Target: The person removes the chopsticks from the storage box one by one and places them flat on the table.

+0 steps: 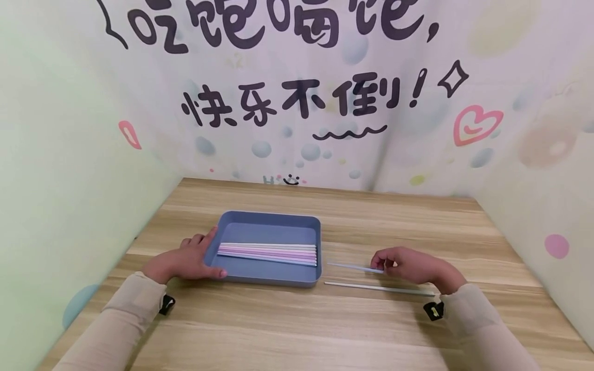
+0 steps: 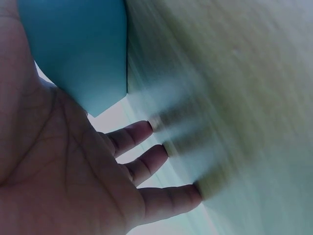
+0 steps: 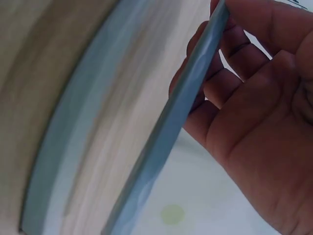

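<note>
My left hand [image 1: 191, 258] rests against the left end of a blue tray [image 1: 274, 230], its thumb at the front rim. In the left wrist view the fingers are spread, with three fingertips on the table beside the tray's corner. Several white, pink and bluish chopsticks [image 1: 266, 252] lie side by side in the tray. To the right of it, my right hand [image 1: 413, 265] pinches a light blue chopstick [image 3: 166, 122] by one end, and its thin end points toward the tray. A pale chopstick [image 1: 371, 287] lies on the table just in front of that hand.
The wooden table [image 1: 297, 324] runs back to a printed wall [image 1: 297, 154] with large dark lettering. Light side walls stand at left and right. A small black device [image 1: 433, 310] sits at the right wrist.
</note>
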`<state>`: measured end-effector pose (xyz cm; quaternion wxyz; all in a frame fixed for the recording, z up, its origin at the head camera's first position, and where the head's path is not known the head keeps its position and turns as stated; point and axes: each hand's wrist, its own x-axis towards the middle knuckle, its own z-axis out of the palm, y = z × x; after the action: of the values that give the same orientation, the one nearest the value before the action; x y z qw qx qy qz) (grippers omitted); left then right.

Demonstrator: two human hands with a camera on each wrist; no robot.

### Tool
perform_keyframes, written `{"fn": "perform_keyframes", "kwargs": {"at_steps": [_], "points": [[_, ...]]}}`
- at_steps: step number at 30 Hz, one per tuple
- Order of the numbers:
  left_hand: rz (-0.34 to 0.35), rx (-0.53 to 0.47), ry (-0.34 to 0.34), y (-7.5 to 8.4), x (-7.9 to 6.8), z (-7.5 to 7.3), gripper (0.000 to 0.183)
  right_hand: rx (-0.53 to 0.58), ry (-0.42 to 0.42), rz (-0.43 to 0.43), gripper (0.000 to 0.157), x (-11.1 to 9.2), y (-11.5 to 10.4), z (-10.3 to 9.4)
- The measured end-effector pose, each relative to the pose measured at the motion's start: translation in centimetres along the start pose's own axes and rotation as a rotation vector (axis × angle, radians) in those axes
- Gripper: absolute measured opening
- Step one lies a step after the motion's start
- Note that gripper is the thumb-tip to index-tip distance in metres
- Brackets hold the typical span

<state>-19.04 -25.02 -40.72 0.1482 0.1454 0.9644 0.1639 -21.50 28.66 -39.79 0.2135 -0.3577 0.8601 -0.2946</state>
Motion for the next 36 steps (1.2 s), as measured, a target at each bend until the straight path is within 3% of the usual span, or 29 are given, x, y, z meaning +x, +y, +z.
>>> {"fn": "perform_keyframes", "kwargs": {"at_steps": [5, 20, 36], "points": [[-0.004, -0.005, -0.009, 0.2, 0.0, -0.2, 0.126, -0.001, -0.004, -0.032, 0.029, 0.1, 0.0, 0.6], [-0.004, -0.004, -0.012, 0.2, 0.0, -0.1, 0.125, 0.046, -0.059, 0.057, 0.022, 0.4, 0.2, 1.5], [-0.012, -0.014, -0.024, 0.3, 0.1, -0.5, 0.127, 0.015, -0.05, 0.018, 0.029, 0.6, -0.3, 1.7]]}}
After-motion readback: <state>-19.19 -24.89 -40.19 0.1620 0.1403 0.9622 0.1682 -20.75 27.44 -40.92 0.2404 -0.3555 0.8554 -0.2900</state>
